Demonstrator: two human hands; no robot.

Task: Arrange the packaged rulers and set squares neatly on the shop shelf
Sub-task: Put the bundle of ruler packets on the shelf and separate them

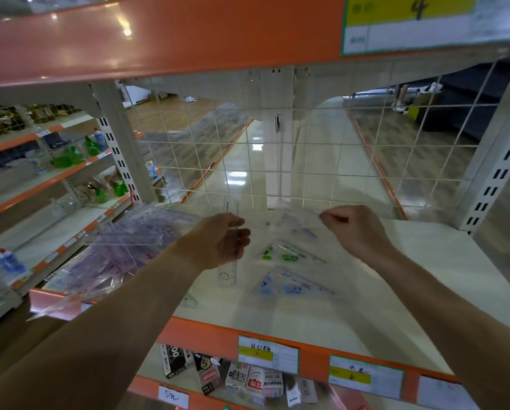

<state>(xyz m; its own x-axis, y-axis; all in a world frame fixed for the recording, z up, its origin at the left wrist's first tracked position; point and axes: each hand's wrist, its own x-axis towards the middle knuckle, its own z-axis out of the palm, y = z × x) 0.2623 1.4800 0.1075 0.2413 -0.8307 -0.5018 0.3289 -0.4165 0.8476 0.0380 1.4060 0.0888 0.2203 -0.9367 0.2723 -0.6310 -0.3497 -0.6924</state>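
Observation:
My left hand [222, 242] grips a clear plastic ruler [230, 270] upright over the cream shelf [395, 306]. My right hand [353, 229] pinches the top edge of a transparent packaged set square [295, 226] that hangs above the shelf. Two more packaged set squares lie flat under it, one with green print [286, 254], one with blue print [289, 287]. A messy pile of clear and purple packaged rulers [120, 250] fills the shelf's left end and juts over its edge.
A wire grid back panel [307, 155] closes the shelf behind; an orange shelf [159, 37] hangs low overhead. Price labels [267, 355] sit on the orange front lip. Small boxed goods [242, 380] stand on the shelf below. Bottles [5, 261] line the left aisle shelves.

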